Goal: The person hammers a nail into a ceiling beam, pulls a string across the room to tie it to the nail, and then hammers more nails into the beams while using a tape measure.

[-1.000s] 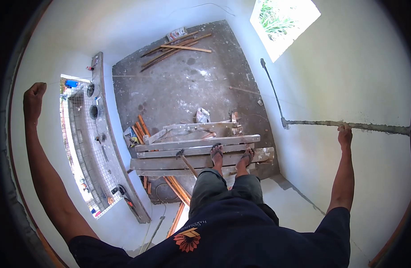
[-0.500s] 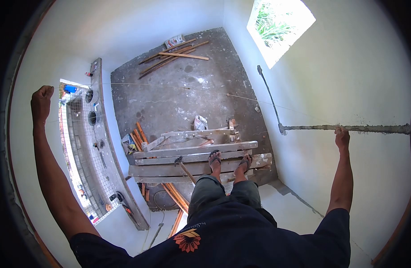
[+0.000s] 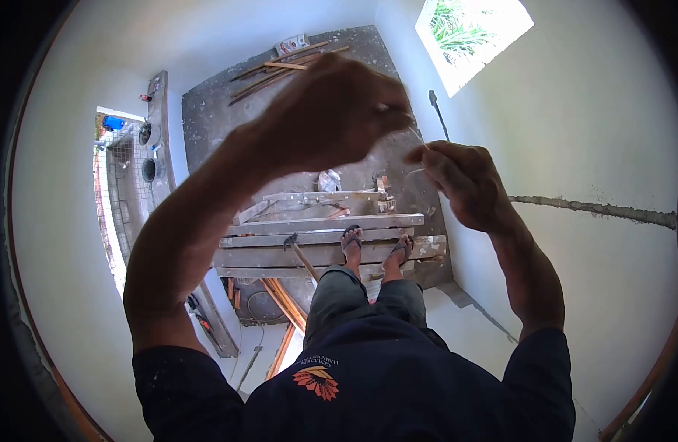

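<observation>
My left hand (image 3: 339, 114) is raised high in front of me, its fingers pinched together on a thin string (image 3: 417, 135). Just right of it and a little lower, my right hand (image 3: 464, 180) also pinches the string. A short stretch of it runs between the two hands, and a loose curl shows by the right fingers. Below, a hammer (image 3: 302, 255) shows its head over grey planks (image 3: 324, 255), close to my left leg. My feet in flip-flops stand on these planks.
Long timber strips (image 3: 250, 82) and a printed bag (image 3: 292, 46) lie on the floor ahead. At left, a ledge (image 3: 159, 121) runs beside a meshed opening. The right wall has a window opening (image 3: 468, 44) and a rough cement-filled groove (image 3: 597, 209). Orange-brown timber (image 3: 284, 306) leans below the planks.
Both hands have come in from wide apart at the two walls to meet close together in front of me. The string that spanned the room is now seen as a short length between them.
</observation>
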